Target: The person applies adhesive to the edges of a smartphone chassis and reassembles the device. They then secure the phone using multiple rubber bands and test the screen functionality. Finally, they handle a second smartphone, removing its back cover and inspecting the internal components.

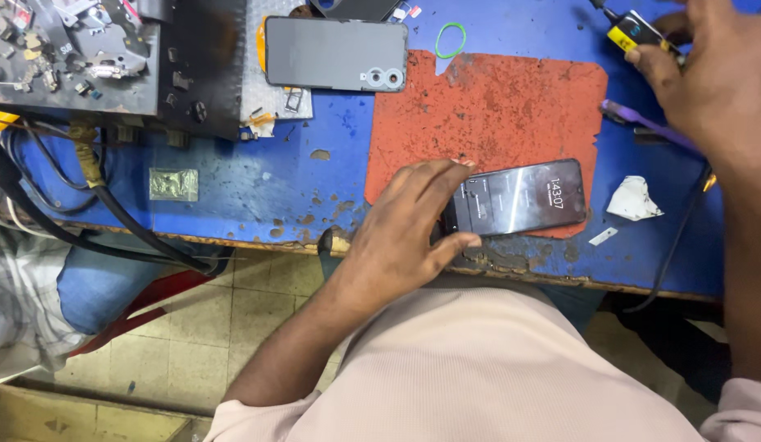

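I see a blue table (257, 184) under both hands, with a worn red mat (495, 106) just beyond my left hand (405, 229). Left hand is clamped on the near end of a phone (523, 196) lying screen-up and lit on the mat's near edge, fingers over the top side, thumb on the near side. Second phone (335, 53) lies back-up, well beyond the left hand. Right hand (716, 82) rests far right, fingertips touching a small yellow-black gadget (630, 33); can't tell if it's gripping. A purple tool (642, 121) lies under that hand, a white crumpled scrap (634, 199) sits nearer the table edge, and a green rubber band (451, 39) lies beyond the mat.
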